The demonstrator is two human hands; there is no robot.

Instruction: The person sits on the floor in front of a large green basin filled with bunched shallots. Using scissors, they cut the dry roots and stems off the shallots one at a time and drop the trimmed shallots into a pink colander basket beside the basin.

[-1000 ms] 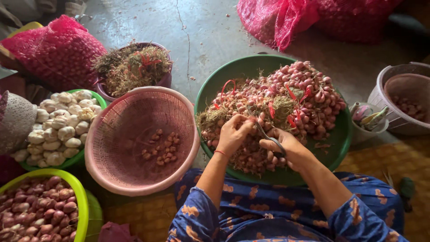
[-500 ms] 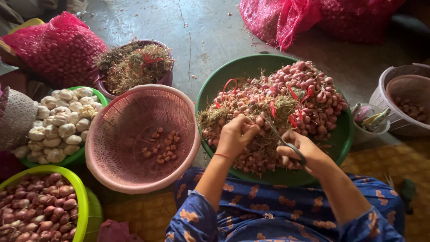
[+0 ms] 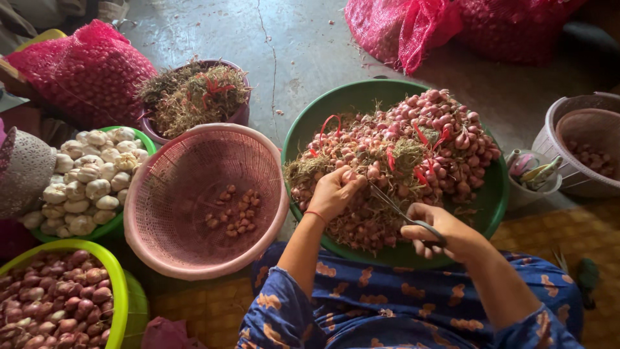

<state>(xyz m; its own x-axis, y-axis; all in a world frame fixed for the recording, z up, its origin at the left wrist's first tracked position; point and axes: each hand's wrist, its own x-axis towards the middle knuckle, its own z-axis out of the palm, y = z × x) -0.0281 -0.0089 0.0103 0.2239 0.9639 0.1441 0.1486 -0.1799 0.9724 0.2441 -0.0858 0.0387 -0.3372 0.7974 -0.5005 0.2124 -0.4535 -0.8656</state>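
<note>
A wide green basin [image 3: 361,103] holds a heap of small red shallots [image 3: 439,142] with dry roots and red ties. My left hand [image 3: 336,192] grips a bunch of shallots at the near left of the heap. My right hand [image 3: 438,231] holds scissors [image 3: 395,205], blades pointing up-left toward that bunch. A pink mesh basket [image 3: 145,213] to the left has a few trimmed shallots [image 3: 234,212] at its bottom.
Garlic bulbs fill a green bowl [image 3: 87,178] at left. A lime bowl [image 3: 110,271] of shallots sits bottom left. A bowl of dry trimmings [image 3: 194,94] stands behind the basket. Red mesh sacks [image 3: 84,68] lie at the back. A pale basket [image 3: 581,148] stands right.
My right hand with the scissors has drawn back toward me and to the right. My left hand stays on the bunch at the heap's near edge.
</note>
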